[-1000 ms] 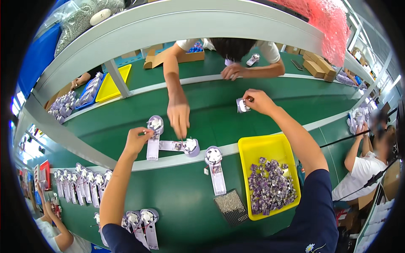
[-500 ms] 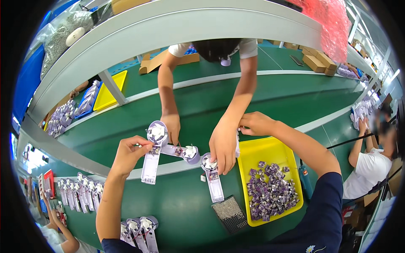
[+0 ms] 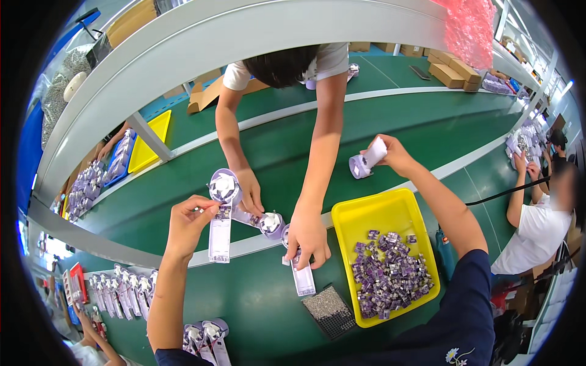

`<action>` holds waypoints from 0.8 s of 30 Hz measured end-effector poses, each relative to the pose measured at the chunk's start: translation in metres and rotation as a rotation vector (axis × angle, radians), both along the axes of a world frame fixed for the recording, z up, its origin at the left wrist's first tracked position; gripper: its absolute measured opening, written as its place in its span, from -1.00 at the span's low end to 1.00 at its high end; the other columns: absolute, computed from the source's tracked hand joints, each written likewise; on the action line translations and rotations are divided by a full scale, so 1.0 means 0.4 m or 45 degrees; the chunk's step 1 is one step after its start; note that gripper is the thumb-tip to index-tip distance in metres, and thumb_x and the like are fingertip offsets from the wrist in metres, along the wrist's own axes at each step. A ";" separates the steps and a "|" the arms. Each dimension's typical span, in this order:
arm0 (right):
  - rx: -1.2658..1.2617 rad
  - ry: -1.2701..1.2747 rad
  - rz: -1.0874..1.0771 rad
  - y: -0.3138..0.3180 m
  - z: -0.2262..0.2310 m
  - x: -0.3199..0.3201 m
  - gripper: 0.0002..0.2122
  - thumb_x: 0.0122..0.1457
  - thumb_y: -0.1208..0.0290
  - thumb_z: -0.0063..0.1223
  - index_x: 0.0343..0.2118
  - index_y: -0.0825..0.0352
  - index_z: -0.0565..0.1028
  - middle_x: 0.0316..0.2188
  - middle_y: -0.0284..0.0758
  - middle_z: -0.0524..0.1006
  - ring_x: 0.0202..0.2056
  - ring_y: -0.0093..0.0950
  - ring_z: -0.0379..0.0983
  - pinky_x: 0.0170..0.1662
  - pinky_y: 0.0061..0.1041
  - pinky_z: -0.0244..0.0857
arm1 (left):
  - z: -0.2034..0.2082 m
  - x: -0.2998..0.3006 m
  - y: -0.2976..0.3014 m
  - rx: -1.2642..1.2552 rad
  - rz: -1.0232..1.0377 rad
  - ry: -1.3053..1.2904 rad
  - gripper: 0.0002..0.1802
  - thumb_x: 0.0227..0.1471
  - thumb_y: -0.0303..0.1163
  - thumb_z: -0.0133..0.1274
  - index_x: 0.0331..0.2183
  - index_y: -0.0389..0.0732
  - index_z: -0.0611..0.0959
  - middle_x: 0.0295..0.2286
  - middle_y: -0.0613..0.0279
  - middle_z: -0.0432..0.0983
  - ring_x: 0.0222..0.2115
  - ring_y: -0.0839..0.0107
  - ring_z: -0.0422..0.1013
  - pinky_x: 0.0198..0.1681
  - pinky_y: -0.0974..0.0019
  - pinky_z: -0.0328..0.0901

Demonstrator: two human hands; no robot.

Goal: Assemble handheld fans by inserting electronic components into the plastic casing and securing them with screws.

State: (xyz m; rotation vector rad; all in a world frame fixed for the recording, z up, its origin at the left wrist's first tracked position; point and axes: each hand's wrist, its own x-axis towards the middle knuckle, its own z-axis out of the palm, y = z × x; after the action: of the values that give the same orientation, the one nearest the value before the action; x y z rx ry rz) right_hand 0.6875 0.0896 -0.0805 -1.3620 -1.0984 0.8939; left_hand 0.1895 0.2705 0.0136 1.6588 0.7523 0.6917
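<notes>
My left hand (image 3: 188, 224) is closed in a pinch, with a small white connector (image 3: 199, 210) at its fingertips. Right beside those fingertips is a lilac handheld fan (image 3: 220, 235), its handle open on a small circuit board and its white blades facing up. My right hand (image 3: 394, 157) grips another lilac fan (image 3: 370, 158) by its handle, tilted and raised beyond the yellow tray. Across from me, a co-worker's hand (image 3: 307, 235) rests on a lilac fan (image 3: 303, 280). The co-worker's other hand touches a fan (image 3: 270, 224) lying beside mine.
The yellow tray (image 3: 342, 244) bears a heap of small purple-and-silver parts. A black grid plate (image 3: 329, 311) holding tiny metal pieces lies left of it. Fans (image 3: 210, 338) lie by my left forearm, several more (image 3: 125, 293) further left. A grey beam (image 3: 244, 43) crosses above.
My right hand has moved up and away from the co-worker's hand, carrying a lilac fan. The co-worker's nearer hand has slid slightly down its fan. My left hand stays beside its fan.
</notes>
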 end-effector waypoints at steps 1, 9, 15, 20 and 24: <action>-0.153 0.091 -0.090 -0.005 0.022 -0.005 -0.90 0.24 0.64 -0.04 -0.23 0.32 0.43 -0.16 -0.26 0.60 0.01 -0.33 0.55 -0.01 -0.22 0.51 | -0.005 -0.007 0.005 -0.001 0.007 0.007 -0.91 0.10 -0.61 0.19 -0.30 -0.39 0.71 -0.34 0.24 0.58 -0.31 0.55 0.46 -0.19 0.47 0.37; -0.350 0.254 -0.306 -0.016 0.028 0.086 -0.89 0.32 0.42 -0.05 -0.16 0.26 0.47 -0.16 -0.35 0.56 -0.09 -0.41 0.54 -0.01 -0.16 0.52 | -0.025 -0.060 0.049 0.023 0.144 0.035 -0.91 0.11 -0.59 0.16 -0.29 -0.36 0.69 -0.33 0.27 0.58 -0.35 0.59 0.46 -0.26 0.54 0.36; -0.117 0.636 -0.446 0.026 -0.003 0.139 -0.92 0.21 0.41 0.12 -0.32 0.27 0.50 -0.30 -0.41 0.53 -0.20 -0.45 0.55 -0.17 -0.38 0.49 | -0.075 -0.050 0.100 0.031 0.216 0.080 -0.88 0.15 -0.53 0.16 -0.25 -0.33 0.70 -0.36 0.30 0.60 -0.35 0.57 0.49 -0.25 0.49 0.41; -0.041 0.048 -0.695 0.103 -0.073 0.195 -0.84 0.09 0.41 0.20 -0.34 0.36 0.51 -0.43 -0.31 0.56 -0.40 -0.49 0.52 -0.35 -0.50 0.38 | -0.146 -0.017 0.160 -0.076 0.291 0.001 -0.87 0.15 -0.50 0.18 -0.24 -0.30 0.70 -0.34 0.28 0.61 -0.34 0.56 0.50 -0.25 0.45 0.42; 0.097 -0.547 -0.864 0.186 -0.081 0.159 -0.75 0.04 0.28 0.31 -0.42 0.37 0.53 -0.54 -0.33 0.58 -0.51 -0.53 0.49 -0.40 -0.49 0.37 | -0.203 0.088 0.178 -0.041 0.282 0.100 -0.84 0.12 -0.46 0.21 -0.24 -0.31 0.71 -0.33 0.28 0.60 -0.32 0.53 0.49 -0.24 0.45 0.42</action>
State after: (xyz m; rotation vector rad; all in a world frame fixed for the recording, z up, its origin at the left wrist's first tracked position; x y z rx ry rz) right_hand 0.7510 0.1640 -0.1128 -1.7502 -0.8663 0.0632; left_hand 0.2246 0.3416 -0.0674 1.5954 1.0090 0.7681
